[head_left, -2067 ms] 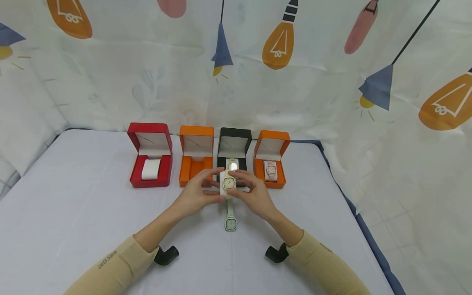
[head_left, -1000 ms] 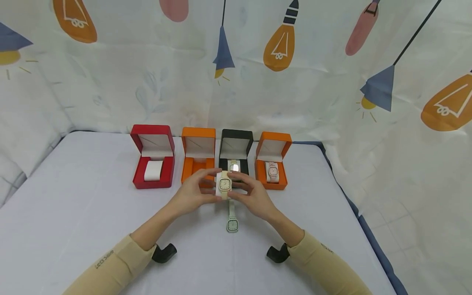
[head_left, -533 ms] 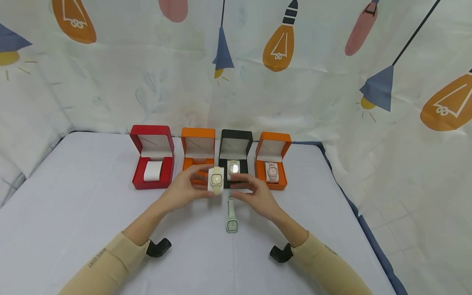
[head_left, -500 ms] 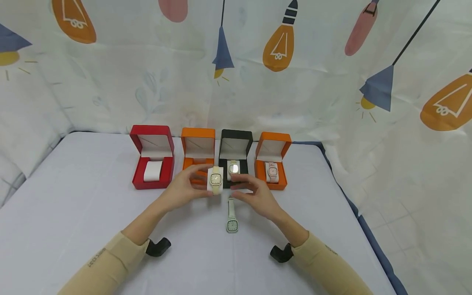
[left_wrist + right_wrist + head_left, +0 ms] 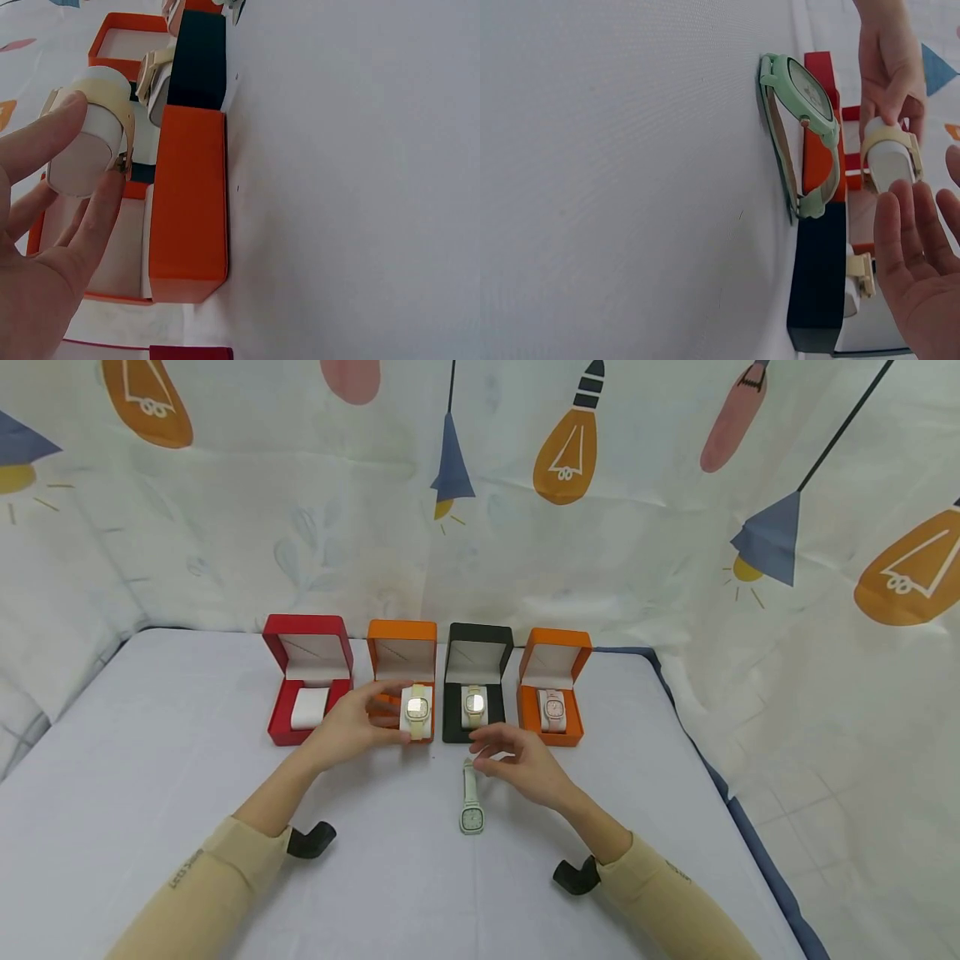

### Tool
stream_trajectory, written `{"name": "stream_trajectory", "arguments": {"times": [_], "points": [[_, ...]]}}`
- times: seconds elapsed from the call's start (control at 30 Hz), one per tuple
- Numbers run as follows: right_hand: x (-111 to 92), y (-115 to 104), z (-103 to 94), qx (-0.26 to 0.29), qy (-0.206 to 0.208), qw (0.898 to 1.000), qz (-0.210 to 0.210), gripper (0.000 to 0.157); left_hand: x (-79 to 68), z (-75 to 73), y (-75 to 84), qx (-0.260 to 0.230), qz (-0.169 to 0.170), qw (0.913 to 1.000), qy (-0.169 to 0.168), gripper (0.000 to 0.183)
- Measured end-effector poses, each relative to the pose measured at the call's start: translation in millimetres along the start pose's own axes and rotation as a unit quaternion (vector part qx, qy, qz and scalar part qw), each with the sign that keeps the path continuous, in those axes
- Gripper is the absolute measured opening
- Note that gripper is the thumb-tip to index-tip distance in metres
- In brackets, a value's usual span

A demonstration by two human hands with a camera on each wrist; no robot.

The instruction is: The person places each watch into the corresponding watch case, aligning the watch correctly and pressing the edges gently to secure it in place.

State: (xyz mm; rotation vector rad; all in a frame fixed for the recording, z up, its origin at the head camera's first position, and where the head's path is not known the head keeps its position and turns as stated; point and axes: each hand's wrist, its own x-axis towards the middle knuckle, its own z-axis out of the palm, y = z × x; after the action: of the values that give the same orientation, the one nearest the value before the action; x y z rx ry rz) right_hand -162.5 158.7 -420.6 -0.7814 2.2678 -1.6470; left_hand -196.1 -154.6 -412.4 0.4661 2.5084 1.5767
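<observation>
My left hand (image 5: 347, 727) pinches a white watch pillow by its ends, with a cream watch (image 5: 417, 708) strapped round it. In the left wrist view the thumb presses one side of the watch pillow (image 5: 79, 161) and fingers reach the other. It is held above the open left orange box (image 5: 402, 653), hiding part of its base. My right hand (image 5: 525, 767) hovers in front of the black box (image 5: 478, 653), fingers loosely bent and holding nothing. Just below its fingertips a mint-green watch (image 5: 472, 818) lies on the white cloth; the right wrist view shows that green watch (image 5: 810, 94) close up.
The black box holds another cream watch (image 5: 475, 703) on a pillow. Right of it, an orange box (image 5: 555, 656) holds a pink watch (image 5: 552, 708). At the left, a red box (image 5: 307, 635) contains a bare white pillow (image 5: 309, 708). A printed curtain (image 5: 480, 560) hangs behind.
The left hand has carried the pillow with the cream watch leftward, from before the black box to over the left orange box. The right hand has let go of it and drawn slightly back.
</observation>
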Motion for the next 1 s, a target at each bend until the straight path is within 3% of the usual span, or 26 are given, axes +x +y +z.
{"name": "stream_trajectory", "arguments": {"times": [0.23, 0.47, 1.0], "points": [[-0.4, 2.2, -0.3, -0.005, -0.008, 1.000, -0.005, 0.038, 4.7, -12.1, -4.7, -0.021, -0.023, 0.9995, 0.000, 0.082], [-0.4, 1.8, 0.4, -0.006, -0.011, 1.000, -0.006, 0.035, 9.6, -19.2, -8.7, 0.005, -0.027, 0.9996, 0.003, 0.078], [-0.4, 1.6, -0.4, -0.010, -0.017, 1.000, -0.004, 0.033, 25.1, -18.5, -15.1, 0.044, -0.039, 0.9983, -0.002, 0.073]]}}
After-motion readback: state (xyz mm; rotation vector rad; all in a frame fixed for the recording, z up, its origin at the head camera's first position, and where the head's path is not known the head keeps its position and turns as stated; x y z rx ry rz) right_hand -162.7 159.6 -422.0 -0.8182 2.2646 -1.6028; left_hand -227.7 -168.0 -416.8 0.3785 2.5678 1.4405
